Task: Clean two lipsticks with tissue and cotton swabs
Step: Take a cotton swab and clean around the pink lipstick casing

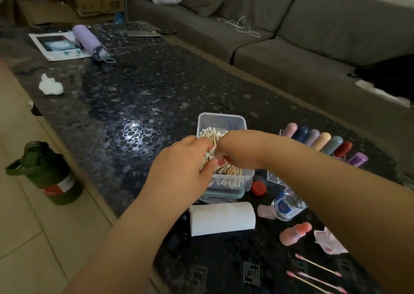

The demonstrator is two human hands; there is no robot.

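From the head camera, both hands meet over a clear plastic box (224, 123) packed with cotton swabs (233, 170), which stands on a dark pebble-patterned table (139, 105). The left hand (179, 166) has its fingers curled together around a bundle of swabs, lifting them partly out of the box. The right hand (233, 145) bends down at the wrist into the same box, its fingertips pinching among the swabs; exactly what they hold is hidden. Just in front of the box lies a white tissue roll (221, 218) on its side. To the right of the roll, an open pink lipstick (294, 233) lies on the table, with a stained, crumpled tissue (327, 242) beside it and three pink-tipped used swabs (318, 275) nearer the table's edge. A small clear bottle (286, 206) and its red cap (258, 188) sit near the box. Behind the right forearm, a row of coloured lipsticks (324, 141) rests in a clear stand. A crumpled white tissue (50, 86) lies far off on the left of the table, and a green bottle (44, 173) stands on the floor.
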